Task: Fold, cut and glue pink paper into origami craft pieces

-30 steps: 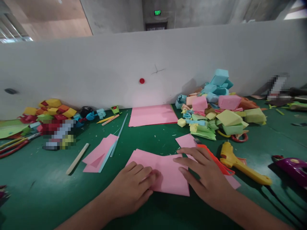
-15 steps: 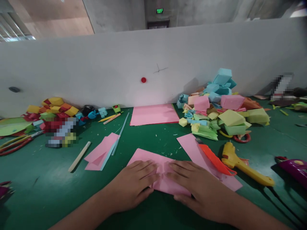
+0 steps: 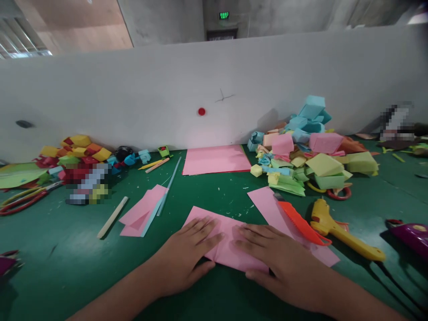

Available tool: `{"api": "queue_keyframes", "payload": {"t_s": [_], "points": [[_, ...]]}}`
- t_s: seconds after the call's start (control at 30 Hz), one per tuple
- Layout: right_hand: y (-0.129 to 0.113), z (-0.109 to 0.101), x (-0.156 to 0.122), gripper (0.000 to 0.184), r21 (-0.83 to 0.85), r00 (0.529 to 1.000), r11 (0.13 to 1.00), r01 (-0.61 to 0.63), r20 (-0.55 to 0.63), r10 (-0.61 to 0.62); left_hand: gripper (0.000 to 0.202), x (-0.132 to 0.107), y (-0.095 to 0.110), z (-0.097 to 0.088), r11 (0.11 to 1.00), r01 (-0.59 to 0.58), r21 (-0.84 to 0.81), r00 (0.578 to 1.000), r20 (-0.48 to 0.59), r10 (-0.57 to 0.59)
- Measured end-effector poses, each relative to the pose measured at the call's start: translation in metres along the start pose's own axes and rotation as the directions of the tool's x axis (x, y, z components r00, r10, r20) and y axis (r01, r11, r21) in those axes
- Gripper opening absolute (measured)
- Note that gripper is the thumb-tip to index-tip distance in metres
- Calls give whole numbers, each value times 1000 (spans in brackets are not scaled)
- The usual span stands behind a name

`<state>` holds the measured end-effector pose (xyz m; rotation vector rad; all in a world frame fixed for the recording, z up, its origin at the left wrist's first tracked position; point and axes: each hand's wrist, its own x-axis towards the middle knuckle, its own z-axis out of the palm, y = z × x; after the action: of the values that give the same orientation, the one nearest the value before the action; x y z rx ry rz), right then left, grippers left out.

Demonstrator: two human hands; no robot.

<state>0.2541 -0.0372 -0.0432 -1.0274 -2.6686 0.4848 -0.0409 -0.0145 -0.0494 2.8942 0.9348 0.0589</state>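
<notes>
A folded pink sheet of paper (image 3: 225, 255) lies flat on the green tabletop in front of me, with a crease between my hands. My left hand (image 3: 185, 254) presses down on its left part, fingers stretched out and thumb at the near edge. On the right part rests my right hand (image 3: 277, 256), also flat with fingers extended. Each palm hides some of the sheet. Just beyond my right hand, an orange-handled utility knife (image 3: 299, 223) lies over another pink paper piece (image 3: 262, 200).
A yellow glue gun (image 3: 347, 238) with a cord lies at right. Behind it are piled folded paper boxes (image 3: 324, 165). Pink sheets (image 3: 217, 160) lie against the white partition (image 3: 150, 98). To the left are a pale stick (image 3: 113, 218), pink cut pieces (image 3: 138, 214) and scissors (image 3: 30, 203).
My left hand has shifted slightly on the sheet, its fingers moving a little away from me and showing more of the crease. My right hand stays nearly in place.
</notes>
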Motion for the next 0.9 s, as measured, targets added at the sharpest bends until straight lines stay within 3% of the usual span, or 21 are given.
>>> {"api": "queue_keyframes", "payload": {"t_s": [0.43,0.9], "points": [[0,-1,-6,57,29,992,998,-62,112,58,58,-1,-1,2,1000,-5,-16,1000,-16,5],[-2,0,-5,57,49,990,996,-75,127,68,57,-1,1,3,999,17,-34,999,-39,-19]]}}
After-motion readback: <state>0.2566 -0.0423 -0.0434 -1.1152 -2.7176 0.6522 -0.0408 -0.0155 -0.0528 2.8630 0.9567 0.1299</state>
